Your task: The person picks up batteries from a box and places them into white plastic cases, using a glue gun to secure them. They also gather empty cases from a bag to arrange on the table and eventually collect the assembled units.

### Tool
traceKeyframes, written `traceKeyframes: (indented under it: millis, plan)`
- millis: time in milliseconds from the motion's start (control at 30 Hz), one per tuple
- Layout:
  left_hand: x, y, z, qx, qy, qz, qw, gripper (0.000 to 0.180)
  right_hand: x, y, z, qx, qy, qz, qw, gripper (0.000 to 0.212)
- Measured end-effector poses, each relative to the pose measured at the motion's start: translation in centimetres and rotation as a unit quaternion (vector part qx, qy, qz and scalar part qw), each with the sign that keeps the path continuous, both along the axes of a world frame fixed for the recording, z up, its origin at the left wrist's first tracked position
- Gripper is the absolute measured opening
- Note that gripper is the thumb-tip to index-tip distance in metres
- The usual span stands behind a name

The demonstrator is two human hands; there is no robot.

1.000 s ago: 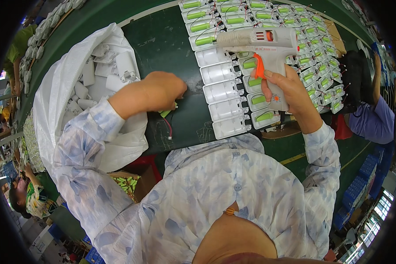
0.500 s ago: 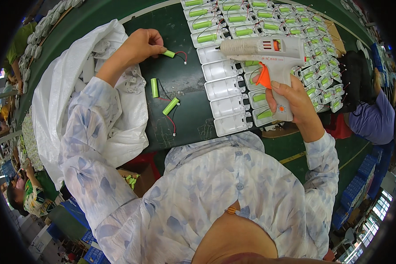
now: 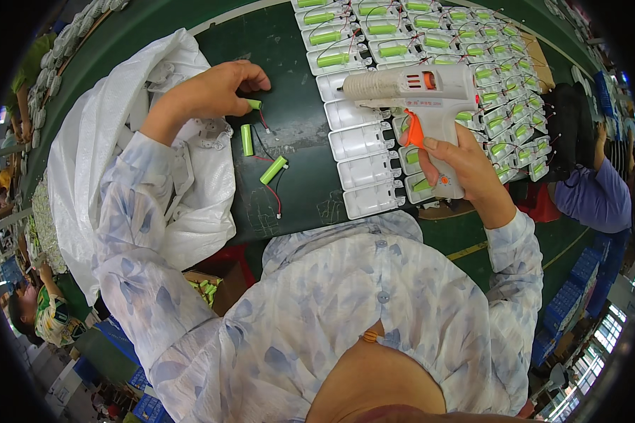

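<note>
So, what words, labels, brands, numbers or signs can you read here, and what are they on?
Nothing I can quote reliably.
Glue gun, side: a short line of print, too small and blurred.
Glue gun, low on the grip: a round orange mark, too small to make out.
Green batteries: no lettering can be made out.
Blue boxes in the background: too blurred to tell.

The batteries [image 3: 274, 170] are green, glue gun [image 3: 444, 106] off-white, trigger [image 3: 413, 130] orange, shirt [image 3: 317, 289] blue-blotched white

1. Has a green floor [image 3: 557, 241] at right, crossed by a yellow line [image 3: 468, 252].
2. Stacks blue crates [image 3: 568, 310] farther right, near bright gridded windows [image 3: 600, 363].
3. Spreads a dark green tabletop [image 3: 303, 190] from near to far.
</note>
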State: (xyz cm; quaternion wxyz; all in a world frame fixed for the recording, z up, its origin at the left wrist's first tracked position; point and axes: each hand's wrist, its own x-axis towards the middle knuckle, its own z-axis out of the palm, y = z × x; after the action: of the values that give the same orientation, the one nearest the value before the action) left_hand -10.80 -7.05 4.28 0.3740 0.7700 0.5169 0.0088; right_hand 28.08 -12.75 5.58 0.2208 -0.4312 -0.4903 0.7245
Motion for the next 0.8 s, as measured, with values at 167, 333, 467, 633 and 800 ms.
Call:
traceKeyframes:
  millis: [167, 333, 467, 633, 800]
  plan:
    - [0.9, -1.7, 1.5, 0.087, 0.176, -0.096, 0.976, 0.043, -0.1, -0.1, -0.2, 0.013, -0.012, -0.002, 1.000, 0.033]
    - [2.1, -2.1, -0.1, 0.189, 0.137, -0.132, 0.963, 0.029, -0.1, -0.1, -0.1, 0.015, -0.010, -0.004, 1.000, 0.030]
    - [2.3, -2.2, -0.8, 0.206, 0.112, -0.120, 0.965, 0.021, 0.2, -0.4, 0.3, 0.010, -0.031, -0.024, 0.999, 0.028]
    - [2.0, -1.9, -1.6, 0.274, 0.083, -0.122, 0.950, 0.008, 0.7, -0.5, 0.0, 0.005, -0.024, -0.019, 1.000, 0.029]
    - [3.4, -0.5, -0.8, 0.205, -0.017, -0.059, 0.977, 0.010, 0.6, -0.7, -0.2, 0.000, 0.014, -0.045, 0.999, 0.029]
